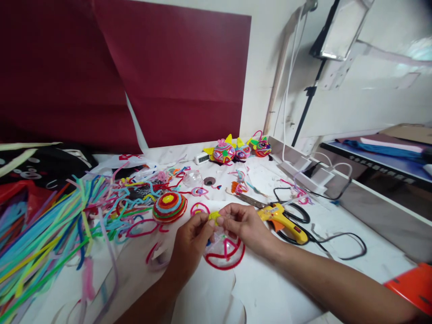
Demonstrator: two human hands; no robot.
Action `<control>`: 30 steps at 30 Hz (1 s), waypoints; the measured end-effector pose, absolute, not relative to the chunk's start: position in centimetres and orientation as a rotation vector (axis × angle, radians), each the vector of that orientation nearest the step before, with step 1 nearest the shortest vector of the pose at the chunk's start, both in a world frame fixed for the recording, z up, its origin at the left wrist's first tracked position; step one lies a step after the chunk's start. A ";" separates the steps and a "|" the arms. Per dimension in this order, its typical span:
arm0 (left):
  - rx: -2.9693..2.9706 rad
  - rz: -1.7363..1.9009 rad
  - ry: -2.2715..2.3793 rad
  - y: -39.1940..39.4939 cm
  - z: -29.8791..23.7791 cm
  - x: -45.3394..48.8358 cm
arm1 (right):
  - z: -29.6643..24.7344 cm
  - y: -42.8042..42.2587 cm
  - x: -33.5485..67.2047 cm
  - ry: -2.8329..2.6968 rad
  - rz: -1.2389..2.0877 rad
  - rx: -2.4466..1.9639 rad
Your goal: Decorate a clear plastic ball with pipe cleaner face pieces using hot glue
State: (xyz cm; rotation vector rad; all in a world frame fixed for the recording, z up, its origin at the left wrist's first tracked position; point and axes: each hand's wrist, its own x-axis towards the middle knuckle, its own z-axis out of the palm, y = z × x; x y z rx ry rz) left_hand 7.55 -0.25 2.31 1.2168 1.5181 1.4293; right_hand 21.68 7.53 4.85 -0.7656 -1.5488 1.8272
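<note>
Between the fingertips of both hands is a small bent piece of yellow pipe cleaner (214, 218). My left hand (192, 236) pinches it from the left, and my right hand (245, 225) pinches it from the right. Just below them, a clear plastic piece edged with red pipe cleaner (225, 267) lies on the white table, partly covered by the fingers. Behind the left fingers sits a small ring shape of red and yellow pipe cleaner (200, 209). A striped dome wound from coloured pipe cleaners (169, 207) stands to the left.
Loose pipe cleaners (50, 247) are heaped at the left. Right of my hands lies a yellow glue gun (286, 222) with black-handled scissors (299, 211) beside it. Finished colourful pipe-cleaner figures (224, 151) stand at the back. A power strip (313, 175) runs along the right edge.
</note>
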 end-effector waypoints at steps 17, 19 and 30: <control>1.168 1.419 1.519 0.0 2.3 7.0 | 4.1 8.5 21.7 -1.560 1.901 -0.721; 1.162 1.427 1.515 0.0 2.5 7.2 | 4.0 8.5 21.6 -1.553 1.895 -0.721; 1.370 1.364 1.663 -0.5 3.3 7.3 | 5.1 8.3 22.5 -1.894 1.577 -0.726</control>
